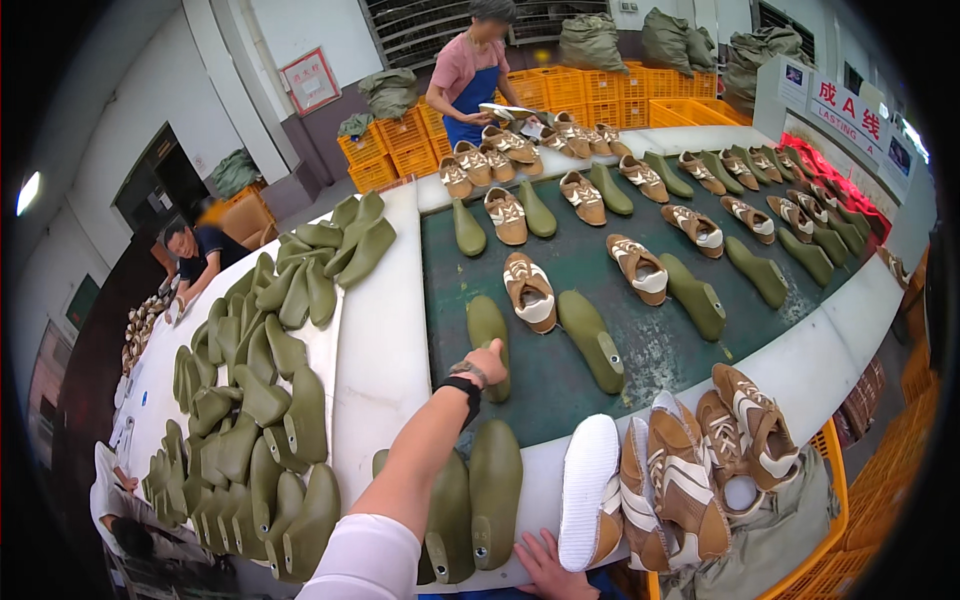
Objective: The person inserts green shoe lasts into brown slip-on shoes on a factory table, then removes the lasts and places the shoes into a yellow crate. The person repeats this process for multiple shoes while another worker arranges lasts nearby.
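My left hand (485,366), with a black band and a bracelet at its wrist, reaches forward over the dark green belt. It grips the near end of an olive-green shoe last (487,325). Beside that last lie a brown sneaker with white stripes (529,291) and another green last (590,340). At the white table edge close to me, my right hand (556,572) rests with its fingers spread and nothing in them. Just right of it a sneaker lies on its side, showing its white sole (590,490). Two green lasts (496,490) stand under my left forearm, partly hidden.
More brown sneakers (752,425) are grouped at the near right, above an orange crate (835,500). A large pile of green lasts (255,400) covers the left table. Across the belt a person in a blue apron (480,85) handles a shoe. Another person (205,260) leans in at far left.
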`<state>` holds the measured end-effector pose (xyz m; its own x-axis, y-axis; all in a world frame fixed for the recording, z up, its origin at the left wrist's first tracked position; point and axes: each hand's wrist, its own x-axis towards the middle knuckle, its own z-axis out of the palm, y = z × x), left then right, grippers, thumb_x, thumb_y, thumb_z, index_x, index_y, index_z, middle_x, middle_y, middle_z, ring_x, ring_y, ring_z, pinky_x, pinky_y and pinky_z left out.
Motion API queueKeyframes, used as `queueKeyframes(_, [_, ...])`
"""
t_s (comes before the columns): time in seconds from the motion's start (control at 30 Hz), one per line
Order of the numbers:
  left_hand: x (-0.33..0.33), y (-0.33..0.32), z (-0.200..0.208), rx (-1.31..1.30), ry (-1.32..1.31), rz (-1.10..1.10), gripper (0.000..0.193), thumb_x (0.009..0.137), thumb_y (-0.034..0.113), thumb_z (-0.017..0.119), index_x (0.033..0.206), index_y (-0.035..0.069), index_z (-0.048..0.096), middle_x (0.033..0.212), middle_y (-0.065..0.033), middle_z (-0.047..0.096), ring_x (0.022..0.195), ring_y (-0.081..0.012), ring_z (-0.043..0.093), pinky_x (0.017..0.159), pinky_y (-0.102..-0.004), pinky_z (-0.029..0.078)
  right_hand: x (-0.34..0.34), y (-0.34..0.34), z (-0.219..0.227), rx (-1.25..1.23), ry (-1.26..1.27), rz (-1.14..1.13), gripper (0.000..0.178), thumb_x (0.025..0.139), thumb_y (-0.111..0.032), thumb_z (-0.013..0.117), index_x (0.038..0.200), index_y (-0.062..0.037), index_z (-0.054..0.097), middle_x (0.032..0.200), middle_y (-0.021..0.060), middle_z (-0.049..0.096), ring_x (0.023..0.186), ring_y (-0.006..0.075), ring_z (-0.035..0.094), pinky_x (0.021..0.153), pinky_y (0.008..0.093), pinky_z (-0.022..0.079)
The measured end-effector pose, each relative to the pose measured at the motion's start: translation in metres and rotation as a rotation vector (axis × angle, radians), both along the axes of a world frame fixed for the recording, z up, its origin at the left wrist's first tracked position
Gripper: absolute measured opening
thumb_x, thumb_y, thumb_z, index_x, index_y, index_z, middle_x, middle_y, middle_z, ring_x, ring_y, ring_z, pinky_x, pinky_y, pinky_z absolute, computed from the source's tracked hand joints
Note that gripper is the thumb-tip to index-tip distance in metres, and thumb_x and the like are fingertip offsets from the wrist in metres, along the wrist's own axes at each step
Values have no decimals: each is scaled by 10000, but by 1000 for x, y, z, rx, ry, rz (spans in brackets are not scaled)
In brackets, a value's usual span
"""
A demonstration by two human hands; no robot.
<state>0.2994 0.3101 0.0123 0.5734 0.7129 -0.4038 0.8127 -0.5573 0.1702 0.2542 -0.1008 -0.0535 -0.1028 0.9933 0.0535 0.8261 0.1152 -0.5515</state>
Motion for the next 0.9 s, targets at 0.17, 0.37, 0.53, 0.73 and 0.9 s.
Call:
queueKeyframes(0.17, [-51,-15,27,-155,-123,24,772,825,357,583,1442,102,194,1100,-294,598,978,-388,614,862,-424,480,1,-2,7,37,-14,-24,750,743,-301,715,1363,-37,386,1430,197,330,1337,392,282,1090,479,264])
queueKeyframes(0.37, [-154,-58,87,-71,-202,-252,625,853,342,570,1385,111,337,960,-239,646,896,-400,618,799,-439,491,1,4,7,133,-154,0,775,689,-423,732,1308,-55,445,1363,136,394,1284,396,320,1020,469,353])
queueKeyframes(0.53, [-251,-163,111,30,-372,-302,599,835,287,632,1351,109,384,890,-221,646,794,-411,618,720,-465,502,-2,2,9,119,-184,-12,765,685,-430,733,1294,-56,458,1362,129,393,1288,388,318,997,439,395])
queueKeyframes(0.73, [-280,-249,60,258,-650,-189,600,779,333,690,1264,41,492,1111,-176,577,1089,-385,487,945,-488,389,-9,6,28,119,-231,-11,678,723,-400,720,1257,-53,486,1348,136,408,1267,390,345,971,432,417])
queueKeyframes(0.9, [-269,-267,19,521,-593,24,586,740,373,710,1205,54,554,1122,-122,593,1172,-345,423,1008,-515,275,-9,-3,68,-85,35,-52,429,766,-263,701,1120,-52,581,1126,137,603,1035,336,573,847,391,485])
